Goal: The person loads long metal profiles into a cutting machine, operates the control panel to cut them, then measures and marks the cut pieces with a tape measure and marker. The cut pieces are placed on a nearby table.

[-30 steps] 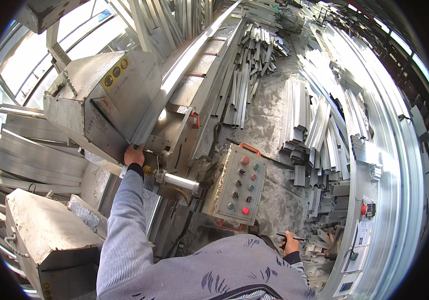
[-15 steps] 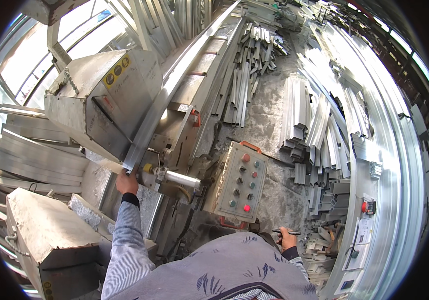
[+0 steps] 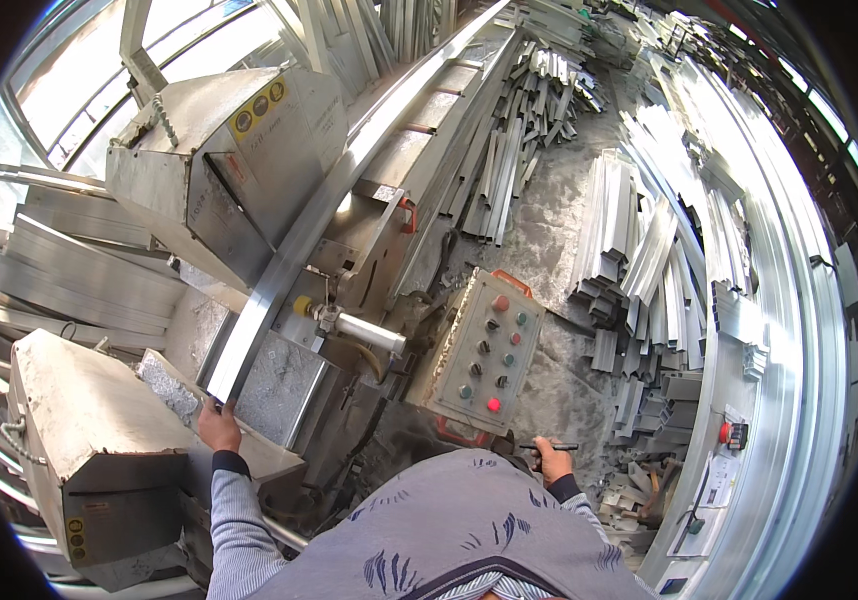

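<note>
A long silvery aluminium profile (image 3: 284, 268) runs from the far end of the saw bed down toward me, passing beside a metal blade housing (image 3: 234, 165). Its near end is gripped by my left hand (image 3: 219, 427), fingers wrapped round the tip. A pneumatic cylinder (image 3: 367, 333) with a yellow fitting lies just right of the profile. Low on the right, my right hand (image 3: 553, 462) is closed on a dark pen (image 3: 564, 446), which points sideways. Between the hands and farther forward stands a control box (image 3: 484, 350) with several knobs and buttons, one glowing red.
A second housing (image 3: 99, 430) stands at the left, next to my left arm. Cut profiles (image 3: 614, 230) lie piled on the right, beside long profiles (image 3: 789, 350) stretching along a rack. More offcuts (image 3: 519, 130) lie behind the control box. Metal chips cover a bed plate (image 3: 274, 385).
My left hand has drawn the profile's end toward me and a little left, past the first housing. The right hand still holds the pen. The whole view has shifted slightly.
</note>
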`<move>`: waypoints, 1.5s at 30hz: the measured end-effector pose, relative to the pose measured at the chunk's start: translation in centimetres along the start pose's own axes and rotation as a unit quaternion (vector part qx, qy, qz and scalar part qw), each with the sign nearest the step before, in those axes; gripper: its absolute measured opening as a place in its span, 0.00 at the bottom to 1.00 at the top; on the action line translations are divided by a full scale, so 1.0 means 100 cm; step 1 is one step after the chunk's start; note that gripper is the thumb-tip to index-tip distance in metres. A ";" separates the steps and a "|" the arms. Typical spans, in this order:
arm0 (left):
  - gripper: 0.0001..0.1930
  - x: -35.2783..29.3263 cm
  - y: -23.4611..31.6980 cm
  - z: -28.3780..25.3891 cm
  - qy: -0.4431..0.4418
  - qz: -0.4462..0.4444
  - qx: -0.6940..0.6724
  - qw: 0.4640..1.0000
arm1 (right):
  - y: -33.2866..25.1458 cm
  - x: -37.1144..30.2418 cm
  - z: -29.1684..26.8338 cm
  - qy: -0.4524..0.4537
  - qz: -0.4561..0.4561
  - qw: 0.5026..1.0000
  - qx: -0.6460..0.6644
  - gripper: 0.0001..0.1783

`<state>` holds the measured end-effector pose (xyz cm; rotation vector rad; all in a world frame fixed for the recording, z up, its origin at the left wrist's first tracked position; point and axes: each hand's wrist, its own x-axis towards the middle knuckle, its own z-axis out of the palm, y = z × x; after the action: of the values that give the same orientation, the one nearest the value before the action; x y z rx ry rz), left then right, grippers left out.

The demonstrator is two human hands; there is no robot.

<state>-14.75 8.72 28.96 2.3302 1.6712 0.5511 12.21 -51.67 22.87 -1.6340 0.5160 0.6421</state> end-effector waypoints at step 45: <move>0.24 0.029 0.080 0.017 0.047 0.112 0.117 0.986 | -0.023 0.044 0.017 -0.150 -0.113 0.938 -0.290 0.21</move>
<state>-6.31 8.85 31.03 2.7244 1.6012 0.5390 16.83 -49.56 21.50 -2.0562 -0.1061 0.9048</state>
